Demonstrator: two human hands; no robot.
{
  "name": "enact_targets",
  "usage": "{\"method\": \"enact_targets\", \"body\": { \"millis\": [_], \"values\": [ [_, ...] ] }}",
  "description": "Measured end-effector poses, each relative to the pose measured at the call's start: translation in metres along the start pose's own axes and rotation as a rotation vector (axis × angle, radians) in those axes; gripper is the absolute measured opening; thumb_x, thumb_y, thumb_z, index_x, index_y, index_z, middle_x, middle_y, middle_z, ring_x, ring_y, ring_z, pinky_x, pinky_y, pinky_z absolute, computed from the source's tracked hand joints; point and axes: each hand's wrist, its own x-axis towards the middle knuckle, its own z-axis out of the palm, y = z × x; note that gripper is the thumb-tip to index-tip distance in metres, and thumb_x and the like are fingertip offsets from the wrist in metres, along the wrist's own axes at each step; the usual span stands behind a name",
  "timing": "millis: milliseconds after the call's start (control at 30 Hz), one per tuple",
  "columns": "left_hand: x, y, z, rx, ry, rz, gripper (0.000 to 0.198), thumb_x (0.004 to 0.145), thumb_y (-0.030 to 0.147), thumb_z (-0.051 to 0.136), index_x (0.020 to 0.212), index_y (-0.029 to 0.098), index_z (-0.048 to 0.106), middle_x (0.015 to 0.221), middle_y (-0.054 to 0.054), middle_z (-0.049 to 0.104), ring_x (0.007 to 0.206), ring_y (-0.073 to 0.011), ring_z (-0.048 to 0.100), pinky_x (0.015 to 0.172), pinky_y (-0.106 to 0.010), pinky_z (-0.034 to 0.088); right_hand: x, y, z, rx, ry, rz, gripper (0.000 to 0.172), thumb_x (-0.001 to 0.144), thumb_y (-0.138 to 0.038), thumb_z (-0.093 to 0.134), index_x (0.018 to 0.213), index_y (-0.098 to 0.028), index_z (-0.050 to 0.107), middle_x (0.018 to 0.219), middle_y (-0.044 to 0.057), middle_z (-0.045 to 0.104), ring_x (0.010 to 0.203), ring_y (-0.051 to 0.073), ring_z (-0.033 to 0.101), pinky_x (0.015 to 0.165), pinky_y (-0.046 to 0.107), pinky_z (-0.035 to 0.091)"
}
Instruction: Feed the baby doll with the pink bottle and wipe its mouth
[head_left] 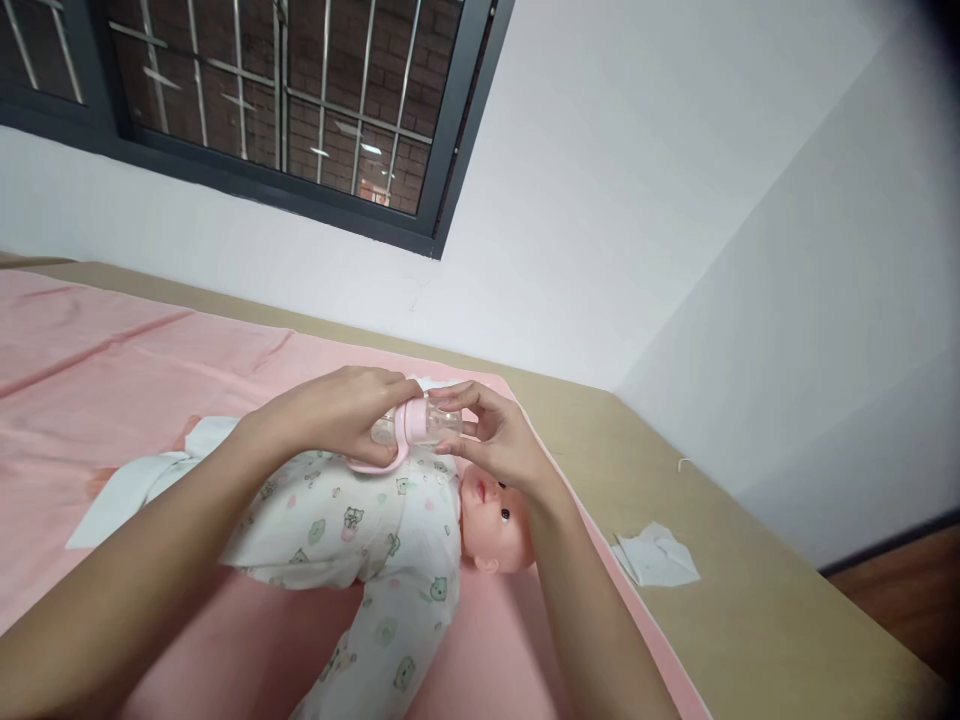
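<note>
Here the left hand (337,405) grips the baby bottle (412,425) body above the doll (390,540); right hand (499,440) fingers (457,395) pinch its clear cap. The bottle looks light, rigid and smooth, probably slippery; grip the pink collar.

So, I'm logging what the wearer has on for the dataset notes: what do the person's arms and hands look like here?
Both forearms are bare as far as the picture shows, with no sleeves in view. The left hand and right hand wear no gloves, and no rings, watch or bracelet can be seen. The nails look short and unpainted.
</note>
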Motion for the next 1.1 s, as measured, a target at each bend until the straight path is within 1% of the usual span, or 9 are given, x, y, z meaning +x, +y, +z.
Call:
{"method": "enact_targets", "body": {
  "millis": [133, 233, 400, 500, 633, 733, 833, 933, 1100],
  "values": [
    [-0.001, -0.001, -0.003, 0.004, 0.010, -0.015, 0.038, 0.069, 0.024, 0.055, 0.107, 0.020, 0.057, 0.091, -0.004, 0.065, 0.079, -0.0209, 0.060, 0.063, -0.027, 0.039, 0.000, -0.004, 0.003, 0.007, 0.013, -0.035, 0.035, 0.064, -0.031, 0.085, 0.091, -0.025, 0.063, 0.115, 0.005, 0.061, 0.119, 0.021, 0.054, 0.093, 0.040, 0.052],
    [-0.001, -0.002, -0.003, -0.003, 0.069, -0.015, 0.041, 0.073, 0.029, 0.058, 0.113, 0.021, 0.056, 0.102, -0.004, 0.066, 0.091, -0.0224, 0.061, 0.072, -0.028, 0.041, -0.001, -0.013, 0.004, -0.018, 0.036, -0.071, 0.033, 0.069, -0.033, 0.082, 0.096, -0.026, 0.063, 0.121, 0.006, 0.058, 0.122, 0.022, 0.051, 0.096, 0.038, 0.051],
    [0.003, 0.002, 0.003, -0.078, 0.174, -0.023, 0.050, 0.079, 0.038, 0.062, 0.125, 0.025, 0.048, 0.117, -0.004, 0.064, 0.098, -0.0218, 0.062, 0.077, -0.027, 0.044, -0.003, -0.023, 0.002, -0.046, 0.093, -0.046, 0.054, 0.064, -0.032, 0.084, 0.112, -0.031, 0.057, 0.128, 0.004, 0.054, 0.117, 0.021, 0.055, 0.094, 0.036, 0.052],
    [0.006, 0.003, 0.009, -0.112, 0.191, -0.037, 0.059, 0.079, 0.044, 0.064, 0.130, 0.025, 0.042, 0.121, -0.005, 0.062, 0.099, -0.0228, 0.063, 0.076, -0.028, 0.045, -0.002, -0.022, 0.002, -0.088, 0.113, -0.007, 0.055, 0.063, -0.035, 0.084, 0.111, -0.029, 0.058, 0.125, 0.004, 0.058, 0.115, 0.022, 0.056, 0.092, 0.035, 0.052],
    [0.008, 0.002, 0.011, -0.114, 0.216, -0.048, 0.070, 0.083, 0.046, 0.064, 0.141, 0.026, 0.031, 0.133, -0.009, 0.057, 0.113, -0.0263, 0.057, 0.088, -0.033, 0.044, 0.001, -0.015, -0.006, -0.140, 0.227, 0.020, 0.055, 0.063, -0.037, 0.083, 0.111, -0.027, 0.058, 0.118, 0.005, 0.061, 0.106, 0.022, 0.060, 0.086, 0.035, 0.053],
    [0.004, 0.005, 0.005, -0.099, 0.249, -0.034, 0.061, 0.089, 0.044, 0.057, 0.142, 0.028, 0.031, 0.137, -0.006, 0.054, 0.121, -0.0250, 0.052, 0.095, -0.034, 0.041, 0.003, -0.004, -0.024, -0.170, 0.391, 0.024, 0.058, 0.062, -0.035, 0.082, 0.113, -0.025, 0.056, 0.112, 0.005, 0.062, 0.100, 0.020, 0.061, 0.085, 0.035, 0.053],
    [-0.002, 0.013, -0.003, -0.062, 0.202, 0.001, 0.040, 0.093, 0.040, 0.050, 0.131, 0.027, 0.048, 0.129, -0.003, 0.060, 0.117, -0.0224, 0.055, 0.096, -0.033, 0.040, 0.004, 0.016, -0.051, -0.219, 0.576, 0.033, 0.060, 0.062, -0.036, 0.079, 0.114, -0.023, 0.054, 0.108, 0.006, 0.063, 0.098, 0.020, 0.061, 0.086, 0.036, 0.051],
    [-0.005, 0.019, -0.009, -0.032, 0.068, 0.049, 0.023, 0.094, 0.034, 0.046, 0.104, 0.024, 0.064, 0.106, -0.001, 0.069, 0.101, -0.0208, 0.061, 0.087, -0.031, 0.042, 0.001, 0.044, -0.080, -0.293, 0.734, 0.091, 0.062, 0.062, -0.040, 0.076, 0.116, -0.019, 0.053, 0.109, 0.009, 0.064, 0.095, 0.021, 0.061, 0.086, 0.040, 0.051],
    [-0.006, 0.018, -0.010, -0.011, -0.067, 0.057, 0.023, 0.091, 0.028, 0.046, 0.076, 0.022, 0.062, 0.077, -0.001, 0.066, 0.076, -0.0188, 0.060, 0.071, -0.030, 0.041, -0.009, 0.088, -0.110, -0.445, 0.877, 0.239, 0.067, 0.060, -0.041, 0.072, 0.120, -0.017, 0.055, 0.113, 0.012, 0.064, 0.096, 0.025, 0.061, 0.088, 0.043, 0.049]
  ]
}}
